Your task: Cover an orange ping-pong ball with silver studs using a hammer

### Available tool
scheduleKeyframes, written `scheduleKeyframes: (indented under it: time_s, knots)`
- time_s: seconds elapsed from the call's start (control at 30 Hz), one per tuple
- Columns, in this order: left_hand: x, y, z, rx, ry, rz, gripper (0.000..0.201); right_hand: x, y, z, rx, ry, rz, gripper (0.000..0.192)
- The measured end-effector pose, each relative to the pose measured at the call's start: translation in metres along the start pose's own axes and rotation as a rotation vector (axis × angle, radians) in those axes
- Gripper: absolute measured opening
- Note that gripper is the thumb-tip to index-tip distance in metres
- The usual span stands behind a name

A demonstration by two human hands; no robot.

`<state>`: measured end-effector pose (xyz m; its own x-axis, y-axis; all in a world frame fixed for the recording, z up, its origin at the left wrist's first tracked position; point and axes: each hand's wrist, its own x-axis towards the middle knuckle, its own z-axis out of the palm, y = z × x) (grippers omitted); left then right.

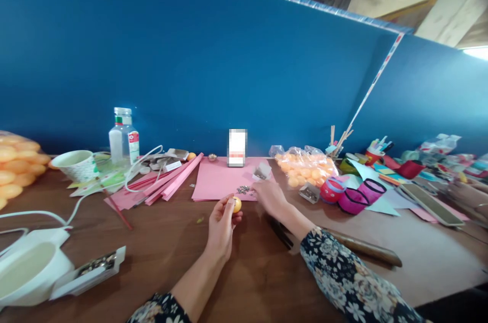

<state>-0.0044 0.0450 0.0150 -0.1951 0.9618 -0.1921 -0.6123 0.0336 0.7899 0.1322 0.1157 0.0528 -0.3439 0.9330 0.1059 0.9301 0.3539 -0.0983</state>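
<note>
At the table's [160, 257] middle, the left hand [221, 226] is pinching an orange ball [237, 204] in its fingertips while the right hand's [270, 197] fingers are closing on small beads [243, 190] at the pink paper's [217, 181] near edge, a pickup likely demanding a light, steady touch.

We hold a small orange ball [237, 204] in our left hand [222, 224]. Our right hand [270, 196] reaches to the small metal pieces [243, 190] on the pink paper sheet [217, 181]. A bag of orange balls [305, 166] lies near.
</note>
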Motion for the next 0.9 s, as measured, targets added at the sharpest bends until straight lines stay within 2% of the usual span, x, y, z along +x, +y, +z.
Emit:
scheduleKeyframes:
  time_s: [0.3,0.63,0.7,0.8,0.9]
  knots:
    - [0.000,-0.003,-0.003,-0.021,-0.032,0.004,0.040,0.010,0.001,0.012,-0.018,-0.047,-0.002,0.019]
    - [-0.001,-0.002,-0.002,0.037,-0.067,-0.003,0.039,-0.002,-0.001,0.009,0.169,0.114,-0.009,0.017]
    - [-0.002,-0.002,-0.002,0.046,-0.072,-0.016,0.040,-0.012,-0.004,0.008,0.332,0.162,-0.044,0.014]
    - [-0.004,-0.003,-0.001,0.093,-0.114,-0.022,0.042,-0.030,-0.011,0.006,0.708,0.265,-0.084,0.010]
    - [-0.006,-0.003,0.000,0.146,-0.186,-0.004,0.045,-0.046,-0.016,0.002,0.848,0.379,-0.041,0.008]
